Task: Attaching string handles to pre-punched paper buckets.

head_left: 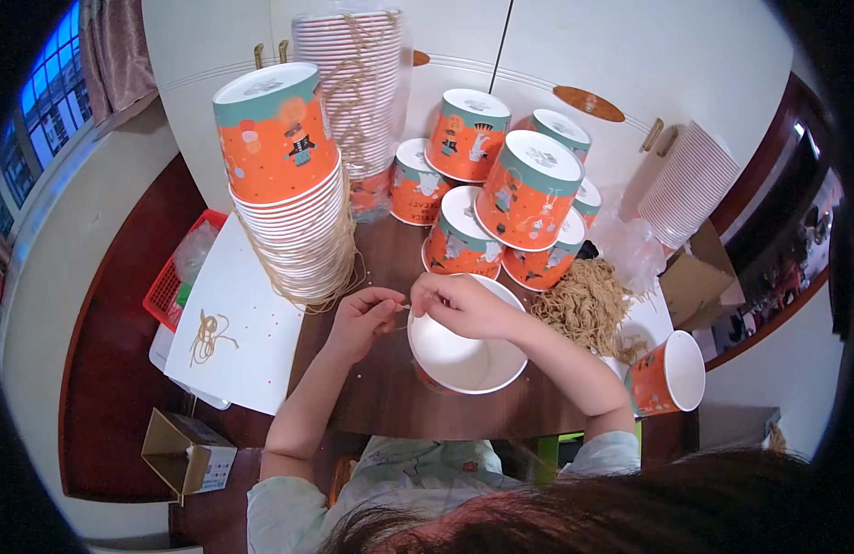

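A white-lined paper bucket (466, 355) stands mouth up on the dark table in front of me. At its left rim, my left hand (364, 323) is closed in a pinch on a short end of tan cord (405, 307). My right hand (466, 307) reaches over the bucket's far left rim, thumb and fingers pinched together at the same cord. Its fingertips partly hide the cord, and whether they also touch the rim is hard to see. Right of the bucket lies a tangled heap of tan cord (584, 309).
A tall stack of nested buckets (277, 138) with cords hanging down stands at left, another wrapped stack (348, 92) behind it. Upturned orange buckets (530, 189) are piled at the back. One bucket (656, 374) lies tipped at right. Loose cords (210, 339) rest on a white board (247, 365).
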{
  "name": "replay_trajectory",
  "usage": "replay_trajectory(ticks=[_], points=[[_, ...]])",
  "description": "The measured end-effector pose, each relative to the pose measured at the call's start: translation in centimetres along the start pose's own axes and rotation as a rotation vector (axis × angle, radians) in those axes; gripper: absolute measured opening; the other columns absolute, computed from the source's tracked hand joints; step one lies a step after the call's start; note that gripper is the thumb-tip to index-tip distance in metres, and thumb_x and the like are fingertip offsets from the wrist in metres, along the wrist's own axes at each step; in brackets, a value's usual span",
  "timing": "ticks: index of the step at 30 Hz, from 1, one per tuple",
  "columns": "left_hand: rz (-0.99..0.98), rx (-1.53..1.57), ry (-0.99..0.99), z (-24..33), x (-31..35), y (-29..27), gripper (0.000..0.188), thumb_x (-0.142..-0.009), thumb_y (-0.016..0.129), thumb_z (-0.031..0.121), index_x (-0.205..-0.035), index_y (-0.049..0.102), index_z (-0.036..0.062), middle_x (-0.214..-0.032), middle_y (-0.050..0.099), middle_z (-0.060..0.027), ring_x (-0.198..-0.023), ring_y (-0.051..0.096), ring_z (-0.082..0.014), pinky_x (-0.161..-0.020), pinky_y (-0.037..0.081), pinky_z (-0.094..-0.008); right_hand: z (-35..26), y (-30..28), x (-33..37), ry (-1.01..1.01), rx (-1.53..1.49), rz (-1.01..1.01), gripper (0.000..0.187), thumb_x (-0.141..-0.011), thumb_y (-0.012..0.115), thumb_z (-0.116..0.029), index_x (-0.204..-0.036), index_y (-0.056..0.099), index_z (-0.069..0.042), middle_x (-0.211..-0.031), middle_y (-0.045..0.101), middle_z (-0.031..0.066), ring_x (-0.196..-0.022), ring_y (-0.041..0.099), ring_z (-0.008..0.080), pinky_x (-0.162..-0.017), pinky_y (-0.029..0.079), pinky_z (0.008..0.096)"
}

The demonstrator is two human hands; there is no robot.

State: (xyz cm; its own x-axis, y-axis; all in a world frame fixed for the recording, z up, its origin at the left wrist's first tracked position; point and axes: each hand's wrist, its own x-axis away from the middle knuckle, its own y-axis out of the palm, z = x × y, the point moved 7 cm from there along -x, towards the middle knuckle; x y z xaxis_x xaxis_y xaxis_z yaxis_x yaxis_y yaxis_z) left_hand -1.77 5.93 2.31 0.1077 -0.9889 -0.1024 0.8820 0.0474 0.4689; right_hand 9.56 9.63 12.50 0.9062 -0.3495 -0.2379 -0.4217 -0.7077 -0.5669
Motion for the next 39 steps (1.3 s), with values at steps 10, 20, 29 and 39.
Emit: replay_trajectory(ticks=[10,20,29,39], points=[[0.03,-0.261,0.137,1.0,0.6,0.8,0.012,-0.084,0.053,0.006,-0.093,0.059,0.0006,-0.08,0.06,-0.0021,-0.062,0.051,-0.0058,-0.055,0.041,-0.0192,-2.5,0.5,-1.0,-0.072,0.097,-0.134,0.007,-0.075,0.049,-0.002,-0.08,0.054,-0.003,-0.074,0.057,0.0089,-0.068,0.057,0.0198,-0.059,0.044,0.0297],[0.045,-0.32,0.238,4.1,-0.4,2.4,0.013,-0.082,0.055,0.005,-0.094,0.057,0.0,-0.081,0.06,-0.0045,-0.072,0.056,-0.0087,-0.065,0.047,-0.0226,-1.5,-1.9,-0.6,-0.016,0.144,-0.037,0.013,-0.078,0.05,-0.004,-0.092,0.053,-0.004,-0.065,0.054,0.0027,-0.06,0.051,0.0099,-0.054,0.041,0.025],[-0.193,-0.673,0.134,7.1,-3.0,6.5,0.013,-0.081,0.056,0.007,-0.091,0.058,-0.0013,-0.074,0.06,-0.0025,-0.064,0.054,-0.0064,-0.056,0.045,-0.02,-0.8,-4.0,1.4,0.064,0.015,0.05,0.012,-0.079,0.053,-0.008,-0.091,0.052,-0.005,-0.06,0.046,-0.002,-0.053,0.043,0.0057,-0.049,0.035,0.0213],[-0.401,-0.566,-0.111,4.6,-2.6,6.9,0.013,-0.079,0.058,0.009,-0.086,0.061,-0.0017,-0.072,0.059,-0.0012,-0.063,0.053,-0.005,-0.056,0.042,-0.0193,1.5,-4.5,2.0,0.234,-0.176,0.223,0.013,-0.081,0.044,-0.001,-0.079,0.056,-0.004,-0.071,0.049,-0.0042,-0.059,0.041,0.0009,-0.05,0.032,0.0171]])
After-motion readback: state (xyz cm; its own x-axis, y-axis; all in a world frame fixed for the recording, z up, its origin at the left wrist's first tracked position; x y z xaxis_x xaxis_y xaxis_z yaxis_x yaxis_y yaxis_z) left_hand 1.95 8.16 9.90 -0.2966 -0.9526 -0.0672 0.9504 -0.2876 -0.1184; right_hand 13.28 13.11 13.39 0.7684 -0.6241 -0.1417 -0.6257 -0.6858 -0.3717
